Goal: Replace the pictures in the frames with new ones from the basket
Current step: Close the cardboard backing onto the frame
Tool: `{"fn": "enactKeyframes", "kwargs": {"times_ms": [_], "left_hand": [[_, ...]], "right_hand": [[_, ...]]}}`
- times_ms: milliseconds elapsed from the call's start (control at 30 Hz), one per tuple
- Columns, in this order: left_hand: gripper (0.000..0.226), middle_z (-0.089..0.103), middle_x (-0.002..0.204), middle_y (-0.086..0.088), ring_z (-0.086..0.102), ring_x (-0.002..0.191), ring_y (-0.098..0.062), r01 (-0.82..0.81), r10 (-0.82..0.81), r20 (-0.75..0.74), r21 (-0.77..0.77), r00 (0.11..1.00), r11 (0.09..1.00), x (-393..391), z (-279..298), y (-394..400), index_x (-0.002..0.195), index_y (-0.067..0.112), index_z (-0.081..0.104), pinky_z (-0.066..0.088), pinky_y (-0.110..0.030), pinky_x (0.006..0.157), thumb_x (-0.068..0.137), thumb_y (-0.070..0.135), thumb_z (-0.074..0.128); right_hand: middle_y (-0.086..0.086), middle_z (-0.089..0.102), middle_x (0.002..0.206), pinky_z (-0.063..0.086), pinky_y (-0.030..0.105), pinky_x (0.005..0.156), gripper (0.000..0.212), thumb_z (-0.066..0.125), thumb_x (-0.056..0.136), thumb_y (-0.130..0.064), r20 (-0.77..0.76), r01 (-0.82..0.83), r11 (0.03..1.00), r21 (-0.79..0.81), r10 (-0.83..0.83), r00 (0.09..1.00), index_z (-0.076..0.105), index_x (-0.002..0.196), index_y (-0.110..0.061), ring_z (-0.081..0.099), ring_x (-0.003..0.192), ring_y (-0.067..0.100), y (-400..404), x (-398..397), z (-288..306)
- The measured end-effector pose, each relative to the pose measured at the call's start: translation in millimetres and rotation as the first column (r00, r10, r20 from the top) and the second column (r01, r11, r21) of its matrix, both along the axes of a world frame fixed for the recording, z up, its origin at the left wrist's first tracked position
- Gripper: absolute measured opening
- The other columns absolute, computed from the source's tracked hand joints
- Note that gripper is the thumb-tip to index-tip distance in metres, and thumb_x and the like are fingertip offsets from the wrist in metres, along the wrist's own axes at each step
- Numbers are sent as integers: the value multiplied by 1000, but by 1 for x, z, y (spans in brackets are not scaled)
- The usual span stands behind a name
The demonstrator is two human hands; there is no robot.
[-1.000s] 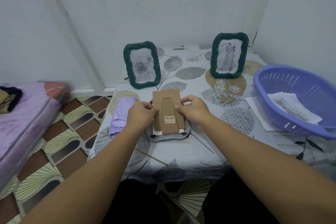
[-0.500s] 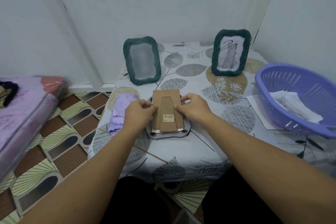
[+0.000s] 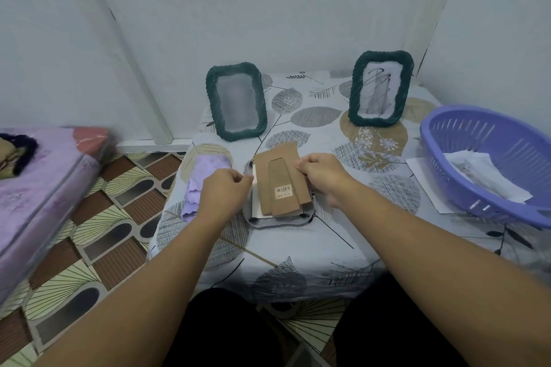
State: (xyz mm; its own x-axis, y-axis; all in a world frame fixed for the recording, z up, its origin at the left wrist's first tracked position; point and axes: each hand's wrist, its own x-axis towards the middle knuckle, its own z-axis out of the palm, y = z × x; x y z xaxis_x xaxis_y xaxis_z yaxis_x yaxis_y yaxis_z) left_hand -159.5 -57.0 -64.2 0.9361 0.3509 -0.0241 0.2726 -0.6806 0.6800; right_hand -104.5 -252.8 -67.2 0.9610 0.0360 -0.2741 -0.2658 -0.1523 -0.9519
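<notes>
Already you have one frame [image 3: 278, 216] face down at the middle of the surface [image 3: 298, 247], its brown backing board [image 3: 281, 180] lying loose and askew on top. Your left hand [image 3: 223, 191] has its grip pinching the board's left edge; your right hand [image 3: 323, 177] pinches its right edge. At twelve o'clock two green frames [image 3: 236, 106] stand untouched. At three o'clock the basket [image 3: 489, 164] holds the new pictures [image 3: 489, 176]. I judge most of the job remains.

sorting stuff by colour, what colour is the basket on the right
Purple, or lilac-blue: a slotted plastic basket with white papers inside, seen in the head view.
</notes>
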Motion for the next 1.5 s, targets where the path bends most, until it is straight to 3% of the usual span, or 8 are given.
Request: {"fn": "enactKeyframes", "kwargs": {"times_ms": [367, 533, 633, 767, 933, 1100, 1333, 1500], "left_hand": [[47, 41, 45, 4, 42, 51, -14, 22, -20, -78, 26, 997, 999, -7, 7, -6, 60, 4, 63, 28, -28, 49, 95, 35, 65], [52, 34, 30, 9, 36, 46, -12, 38, -38, -66, -2, 997, 999, -7, 6, -4, 49, 14, 49, 25, -27, 48, 94, 32, 66], [44, 43, 34, 11, 42, 47, -11, 23, -26, -50, -66, 998, 998, -5, 1, -2, 55, 13, 62, 30, -24, 48, 92, 34, 70], [29, 67, 62, 3, 54, 61, -12, 29, -30, -4, -160, 1000, 987, -5, -6, 0, 71, 12, 76, 38, -24, 56, 89, 35, 76], [14, 75, 79, -1, 61, 70, -12, 11, -9, 9, -282, 1000, 959, -5, -11, 4, 78, 14, 78, 48, -26, 64, 85, 27, 80], [13, 76, 80, -8, 62, 71, -18, -39, 33, -24, -377, 999, 925, 1, -15, 6, 77, 12, 78, 50, -30, 67, 79, 22, 87], [14, 72, 67, -3, 55, 55, -13, -45, 33, -41, -344, 999, 938, 4, -20, 5, 75, 14, 78, 43, -24, 56, 75, 22, 89], [13, 75, 75, -5, 64, 68, -17, -58, 47, -44, -326, 998, 944, 6, -22, 4, 73, 15, 77, 52, -29, 64, 76, 21, 89]], "right_hand": [[5, 65, 73, 47, 27, 56, 25, 59, 102, -15, -53, 42, 999, 24, -41, 998, 67, 78, -16, 55, 58, 16, 4, -3, -9], [10, 72, 86, 58, 41, 77, 25, 61, 100, -17, -34, 31, 999, -34, -32, 999, 70, 77, -15, 63, 76, 23, 8, -3, -11], [10, 73, 86, 59, 48, 86, 25, 63, 98, -17, -56, 40, 999, -23, -41, 998, 71, 75, -16, 65, 79, 25, 9, -1, -10], [11, 73, 84, 60, 52, 88, 25, 65, 97, -18, -67, 66, 997, -40, -68, 995, 71, 73, -14, 67, 80, 27, 12, 0, -9], [3, 73, 79, 59, 40, 86, 20, 73, 90, -27, 43, 34, 947, -320, -21, 999, 68, 72, -18, 71, 89, 28, 12, -6, -7], [-3, 66, 88, 41, 26, 74, 18, 71, 94, -35, 116, -5, 842, -539, 80, 990, 68, 87, -19, 60, 90, 19, 7, -8, -3], [6, 70, 105, 50, 34, 80, 25, 70, 93, -41, 156, -11, 694, -720, 178, 972, 63, 91, -18, 64, 104, 29, 9, -9, -3], [-1, 65, 92, 38, 29, 72, 28, 73, 92, -41, 166, -13, 750, -662, 163, 973, 66, 90, -14, 61, 95, 23, 1, -10, -7]]}}
